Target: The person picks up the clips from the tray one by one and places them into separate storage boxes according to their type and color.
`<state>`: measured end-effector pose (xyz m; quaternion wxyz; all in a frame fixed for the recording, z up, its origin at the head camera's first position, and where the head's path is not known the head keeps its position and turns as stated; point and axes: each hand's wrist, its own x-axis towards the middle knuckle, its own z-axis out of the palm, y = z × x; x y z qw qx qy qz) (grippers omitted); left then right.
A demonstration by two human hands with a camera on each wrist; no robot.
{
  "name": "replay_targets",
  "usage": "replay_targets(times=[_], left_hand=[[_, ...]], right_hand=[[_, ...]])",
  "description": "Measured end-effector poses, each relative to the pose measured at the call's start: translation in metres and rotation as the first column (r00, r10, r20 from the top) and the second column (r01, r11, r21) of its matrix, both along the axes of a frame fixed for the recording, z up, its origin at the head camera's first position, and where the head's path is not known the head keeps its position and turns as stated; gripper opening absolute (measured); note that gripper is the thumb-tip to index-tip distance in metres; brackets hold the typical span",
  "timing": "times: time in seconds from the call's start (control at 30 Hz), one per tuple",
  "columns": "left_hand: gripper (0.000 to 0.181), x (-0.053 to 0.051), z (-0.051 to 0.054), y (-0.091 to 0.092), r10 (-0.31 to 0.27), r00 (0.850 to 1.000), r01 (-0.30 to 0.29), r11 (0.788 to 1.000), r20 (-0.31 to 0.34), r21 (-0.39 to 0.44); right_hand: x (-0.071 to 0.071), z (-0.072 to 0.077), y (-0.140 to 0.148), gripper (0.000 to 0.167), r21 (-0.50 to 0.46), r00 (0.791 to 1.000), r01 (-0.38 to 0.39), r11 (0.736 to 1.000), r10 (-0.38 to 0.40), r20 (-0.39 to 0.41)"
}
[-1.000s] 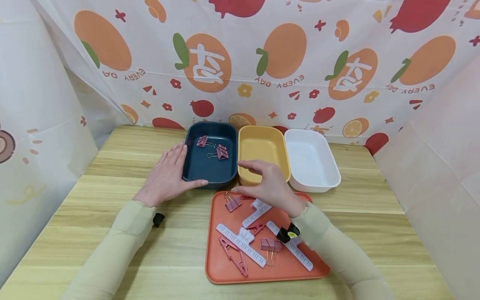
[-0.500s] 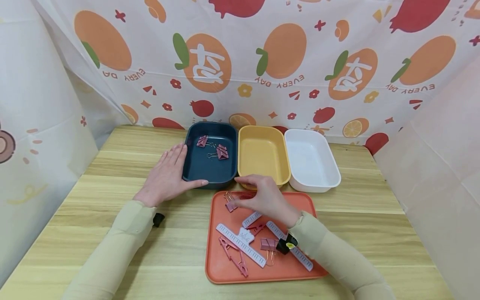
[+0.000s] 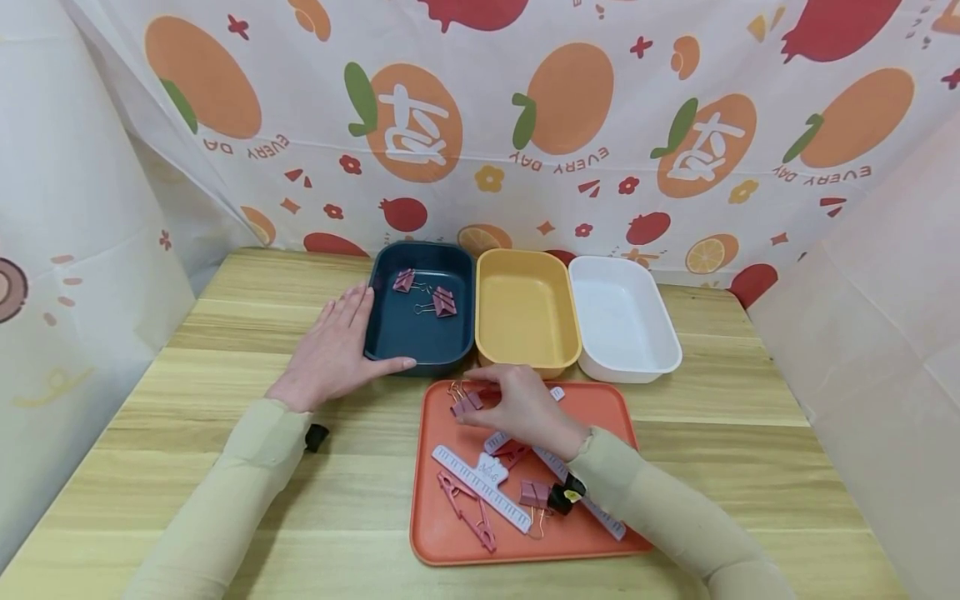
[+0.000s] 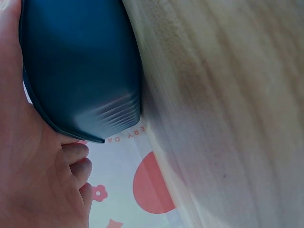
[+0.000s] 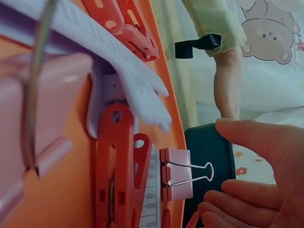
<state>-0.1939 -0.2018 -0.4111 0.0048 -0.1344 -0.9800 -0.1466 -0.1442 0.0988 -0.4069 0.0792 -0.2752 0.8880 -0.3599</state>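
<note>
My left hand [image 3: 330,354] lies along the left side of the dark blue box [image 3: 420,337], fingers straight, thumb on its near rim. Two pink binder clips [image 3: 444,302] lie inside that box. Over the far left part of the orange tray [image 3: 600,525], my right hand [image 3: 525,408] has its thumb and fingers spread around another pink binder clip [image 3: 465,405]. The right wrist view shows that clip [image 5: 180,174] with its wire handles, apart from the fingers of my right hand [image 5: 261,175]. In the left wrist view my left hand [image 4: 38,156] is against the box [image 4: 85,71].
A yellow box [image 3: 528,321] and a white box [image 3: 626,321] stand right of the blue one. The tray also holds white ruler-like clips [image 3: 480,487], red clips [image 3: 468,512] and a nearer pink binder clip [image 3: 534,493]. A patterned cloth [image 3: 487,125] hangs behind.
My right hand has come down and nearer, from in front of the yellow box to around the tray's far left binder clip. My left hand has stayed against the blue box.
</note>
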Motion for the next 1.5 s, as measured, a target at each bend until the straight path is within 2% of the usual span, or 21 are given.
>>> replay_targets(times=[0.37,0.63,0.8,0.9,1.07,1.23,1.5], left_hand=[[0.133,-0.001,-0.001,-0.001,-0.004,1.000,0.004,1.000,-0.006,-0.003],[0.134,-0.001,-0.002,-0.001,-0.002,1.000,0.002,1.000,0.001,-0.003],[0.134,-0.001,-0.002,-0.001,-0.003,1.000,0.003,1.000,-0.002,-0.007],[0.134,-0.001,-0.001,-0.001,-0.003,1.000,0.003,1.000,0.000,-0.006],[0.134,-0.001,-0.001,0.000,-0.002,1.000,0.002,1.000,-0.004,-0.001],[0.134,0.000,-0.001,0.000,-0.006,1.000,0.006,1.000,-0.004,0.003],[0.134,0.001,-0.001,0.000,-0.006,1.000,0.007,1.000,-0.010,0.007]], right_hand=[[-0.003,0.005,-0.007,0.057,0.128,0.997,-0.082,0.988,0.083,-0.002],[-0.001,0.004,-0.011,0.059,0.173,0.979,-0.206,0.963,0.204,0.029],[-0.002,0.002,-0.014,0.059,0.194,0.989,-0.138,0.971,0.146,-0.028],[-0.003,0.001,-0.017,0.059,0.203,0.994,-0.100,0.974,0.108,-0.026],[-0.002,-0.003,-0.022,0.059,0.227,0.995,-0.100,0.969,0.099,0.014],[-0.001,-0.007,-0.025,0.051,0.257,0.994,-0.103,0.961,0.110,-0.011],[-0.002,-0.007,-0.024,0.045,0.222,0.995,-0.103,0.970,0.102,0.019]])
